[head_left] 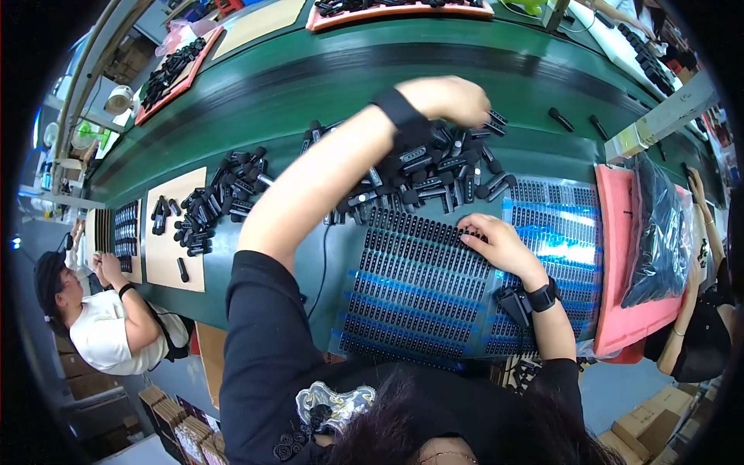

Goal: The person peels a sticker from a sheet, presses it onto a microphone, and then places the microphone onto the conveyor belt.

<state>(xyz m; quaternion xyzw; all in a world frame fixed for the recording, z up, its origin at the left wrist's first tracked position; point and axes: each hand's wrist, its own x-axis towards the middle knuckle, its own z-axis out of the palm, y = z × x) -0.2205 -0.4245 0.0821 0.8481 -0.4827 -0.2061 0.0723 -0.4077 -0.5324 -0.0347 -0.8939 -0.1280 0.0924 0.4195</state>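
My left hand [463, 101] reaches out over a heap of small black microphones [434, 167] with foam heads. Its fingers curl downward, partly blurred, beside one microphone [496, 120]; what lies beneath them is hidden. Closer to me, a sheet [418, 279] carries rows of small black pieces with pale dots, crossed by blue film strips. At its far right corner my right hand [500, 244] has thumb and fingers pressed together at the last row. Whatever they pinch is too small to make out. A second, shiny sheet [554, 256] lies to the right, partly behind my right wrist.
More microphones [213, 205] are piled at left by a cardboard sheet [159, 267]. A pink foam tray [608, 318] holds a clear bag [659, 240] at right. The green belt [341, 70] runs beyond. One co-worker [108, 325] sits left, another [697, 333] right. A white post [659, 120] stands right.
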